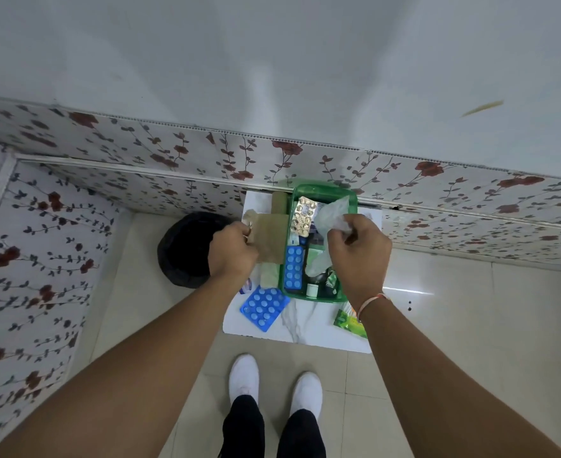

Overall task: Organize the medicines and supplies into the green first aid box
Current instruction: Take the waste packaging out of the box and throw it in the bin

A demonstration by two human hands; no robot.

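Your left hand (231,251), centre-left of the frame, pinches a brown paper packet (271,238) beside the green first aid box (318,299). Your right hand (358,251), fingers curled together, grips a clear plastic bag (330,213) over the box at centre. Inside lie a gold blister strip (302,214) and a blue blister pack (294,267). 1 more blue pack (264,307) lies on the white table (305,332), lower left of the box.

- two blue blister packs (264,307) (one lies in the box, one on the table)
- one gold blister strip (302,215)
- one green first aid box (348,196)
- two brown paper envelopes (271,238)
- one green sachet (350,320)
- two hands (231,251)
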